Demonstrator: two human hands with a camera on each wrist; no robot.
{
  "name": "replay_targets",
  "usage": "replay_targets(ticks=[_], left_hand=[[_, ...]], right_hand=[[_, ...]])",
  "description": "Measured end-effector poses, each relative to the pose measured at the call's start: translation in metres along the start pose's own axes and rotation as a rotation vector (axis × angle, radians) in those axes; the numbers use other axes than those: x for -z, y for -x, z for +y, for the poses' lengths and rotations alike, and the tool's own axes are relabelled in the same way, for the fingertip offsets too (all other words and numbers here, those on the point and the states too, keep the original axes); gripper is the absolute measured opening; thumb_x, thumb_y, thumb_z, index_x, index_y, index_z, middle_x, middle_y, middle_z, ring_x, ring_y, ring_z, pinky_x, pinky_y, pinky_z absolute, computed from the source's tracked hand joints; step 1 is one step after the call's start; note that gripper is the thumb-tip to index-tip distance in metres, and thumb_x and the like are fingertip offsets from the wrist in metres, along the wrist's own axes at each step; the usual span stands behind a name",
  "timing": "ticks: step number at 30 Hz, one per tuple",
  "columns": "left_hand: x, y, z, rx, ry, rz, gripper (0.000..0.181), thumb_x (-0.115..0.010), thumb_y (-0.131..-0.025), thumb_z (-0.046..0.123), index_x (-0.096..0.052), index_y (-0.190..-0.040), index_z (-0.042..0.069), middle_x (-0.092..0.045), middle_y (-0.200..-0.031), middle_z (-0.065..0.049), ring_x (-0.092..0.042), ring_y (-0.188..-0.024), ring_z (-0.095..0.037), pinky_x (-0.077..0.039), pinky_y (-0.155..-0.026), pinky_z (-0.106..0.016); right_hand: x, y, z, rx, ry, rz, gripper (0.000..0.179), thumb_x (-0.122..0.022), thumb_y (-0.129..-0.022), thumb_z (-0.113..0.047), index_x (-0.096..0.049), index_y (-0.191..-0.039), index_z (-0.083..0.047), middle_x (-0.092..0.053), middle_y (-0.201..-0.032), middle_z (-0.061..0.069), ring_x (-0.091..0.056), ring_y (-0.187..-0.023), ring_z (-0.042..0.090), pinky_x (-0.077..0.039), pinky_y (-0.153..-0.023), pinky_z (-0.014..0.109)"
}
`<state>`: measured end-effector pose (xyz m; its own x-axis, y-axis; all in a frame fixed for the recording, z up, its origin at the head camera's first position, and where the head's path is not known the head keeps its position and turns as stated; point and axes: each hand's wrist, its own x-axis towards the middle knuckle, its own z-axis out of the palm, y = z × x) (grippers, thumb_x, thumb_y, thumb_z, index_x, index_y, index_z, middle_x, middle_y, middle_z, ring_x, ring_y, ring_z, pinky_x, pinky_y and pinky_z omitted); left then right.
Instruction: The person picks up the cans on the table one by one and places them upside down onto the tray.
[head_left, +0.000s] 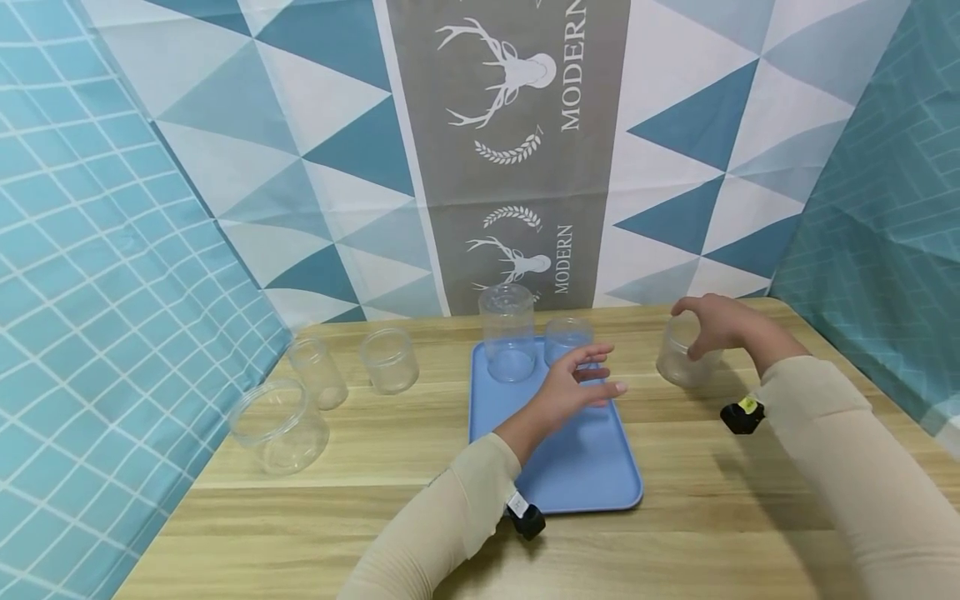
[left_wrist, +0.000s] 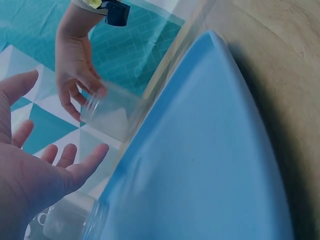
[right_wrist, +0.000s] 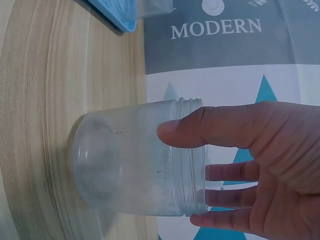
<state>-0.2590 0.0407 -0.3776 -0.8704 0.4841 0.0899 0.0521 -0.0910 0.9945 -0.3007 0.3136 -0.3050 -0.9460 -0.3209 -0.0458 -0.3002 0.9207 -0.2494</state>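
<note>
At the table's right, my right hand (head_left: 720,327) grips a clear plastic jar (right_wrist: 135,157) near its threaded rim, thumb on one side and fingers at the other. The jar is upright, its base at the wooden tabletop. My left hand (head_left: 566,387) is held over the blue tray (head_left: 577,475), fingers spread and holding nothing. At the tray's far end stand a tall clear jar (head_left: 508,333) and a shorter clear jar (head_left: 567,333). The left hand partly hides the shorter one, also seen below the palm in the left wrist view.
Left of the tray stand a wide clear jar (head_left: 281,429), a slim clear jar (head_left: 318,375) and a small clear jar (head_left: 389,361) on the wooden table (head_left: 390,500). Patterned cloth (head_left: 517,175) hangs behind the table and along both sides.
</note>
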Motion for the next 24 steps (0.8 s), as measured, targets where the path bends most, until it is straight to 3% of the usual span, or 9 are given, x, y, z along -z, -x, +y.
replay_targets(ticks=[5,12,24], left_hand=[[-0.001,0.002,0.001,-0.007,0.031,-0.011,0.053,-0.076,-0.083,0.004,-0.06,-0.131,0.022,-0.053,-0.127,0.004,-0.057,-0.115,-0.015,-0.055,-0.085,-0.049],[0.001,0.005,0.002,-0.014,0.08,-0.007,0.053,-0.073,-0.084,0.001,-0.059,-0.133,0.016,-0.052,-0.128,0.0,-0.056,-0.118,-0.019,-0.054,-0.085,-0.052],[0.005,0.006,0.003,-0.045,0.11,-0.014,0.055,-0.072,-0.083,-0.003,-0.058,-0.134,0.013,-0.052,-0.13,-0.003,-0.055,-0.12,-0.021,-0.052,-0.087,-0.053]], right_hand=[[0.001,0.007,-0.005,0.015,0.004,0.023,0.069,-0.084,-0.07,-0.012,-0.052,-0.129,0.006,-0.056,-0.116,0.033,-0.056,-0.102,0.048,-0.051,-0.074,0.055],[0.004,0.019,-0.011,0.035,-0.017,0.05,0.071,-0.085,-0.071,-0.014,-0.052,-0.13,0.006,-0.05,-0.122,0.036,-0.052,-0.108,0.051,-0.049,-0.077,0.059],[0.01,0.034,-0.022,0.053,0.016,0.099,0.073,-0.087,-0.068,-0.016,-0.053,-0.131,0.002,-0.052,-0.119,0.032,-0.058,-0.097,0.042,-0.052,-0.072,0.056]])
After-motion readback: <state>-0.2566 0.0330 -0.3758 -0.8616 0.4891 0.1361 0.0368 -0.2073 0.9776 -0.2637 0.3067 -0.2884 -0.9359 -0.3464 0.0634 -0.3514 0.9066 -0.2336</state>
